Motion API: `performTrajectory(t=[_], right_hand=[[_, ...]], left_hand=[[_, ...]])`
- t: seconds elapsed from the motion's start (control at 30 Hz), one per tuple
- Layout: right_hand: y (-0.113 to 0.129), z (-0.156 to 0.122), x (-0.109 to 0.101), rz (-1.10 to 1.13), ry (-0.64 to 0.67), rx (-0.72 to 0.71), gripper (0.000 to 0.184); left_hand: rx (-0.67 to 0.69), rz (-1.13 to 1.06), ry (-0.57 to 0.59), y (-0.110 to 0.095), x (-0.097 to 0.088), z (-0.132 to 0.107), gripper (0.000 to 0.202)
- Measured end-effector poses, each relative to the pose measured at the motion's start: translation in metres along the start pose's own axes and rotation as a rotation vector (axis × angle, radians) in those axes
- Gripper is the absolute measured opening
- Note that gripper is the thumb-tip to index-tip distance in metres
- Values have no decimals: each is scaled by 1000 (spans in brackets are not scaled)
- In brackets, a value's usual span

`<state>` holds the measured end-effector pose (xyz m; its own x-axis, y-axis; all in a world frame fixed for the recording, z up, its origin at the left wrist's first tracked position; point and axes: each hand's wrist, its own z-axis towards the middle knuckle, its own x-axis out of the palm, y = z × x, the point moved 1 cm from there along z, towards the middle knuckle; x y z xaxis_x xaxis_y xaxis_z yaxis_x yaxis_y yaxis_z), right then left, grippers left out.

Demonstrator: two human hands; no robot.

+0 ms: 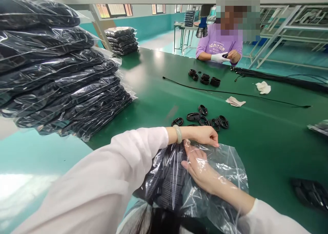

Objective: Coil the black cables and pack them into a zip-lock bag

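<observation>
A clear plastic bag (228,162) lies at the table's near edge, with rows of black coiled cables (170,179) packed in its left part. My left hand (205,135), with a pale bangle at the wrist, reaches across the top of the bag. Its fingers are curled closed on the bag's upper edge. Inside the bag is my right hand (198,162), seen through the film. Its fingers are stretched out toward the packed coils and close to them, holding nothing that I can see. Just beyond my left hand lie several loose coiled cables (193,116).
Filled bags (64,73) are stacked high at the left, and a smaller bag stack (121,41) stands behind. Across the green table (143,87), a co-worker (217,42) handles a small dark item. A straight cable (230,93), cloths (235,101) and a black bundle (311,193) lie rightward.
</observation>
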<state>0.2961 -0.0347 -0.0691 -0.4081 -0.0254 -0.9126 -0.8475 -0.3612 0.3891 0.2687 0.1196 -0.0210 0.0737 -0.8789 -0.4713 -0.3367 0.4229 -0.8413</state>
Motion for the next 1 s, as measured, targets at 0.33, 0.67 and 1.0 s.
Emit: performTrajectory(t=[0.33, 0.67, 1.0], right_hand=[[-9, -9, -3, 8, -37, 101, 45], [17, 8, -4, 92, 14, 113, 47], [12, 25, 0, -58, 36, 7, 46]], left_hand=[[-366, 553, -514, 28, -20, -138, 46], [-528, 367, -795, 58, 28, -173, 42], [-521, 295, -848, 59, 29, -174, 38]])
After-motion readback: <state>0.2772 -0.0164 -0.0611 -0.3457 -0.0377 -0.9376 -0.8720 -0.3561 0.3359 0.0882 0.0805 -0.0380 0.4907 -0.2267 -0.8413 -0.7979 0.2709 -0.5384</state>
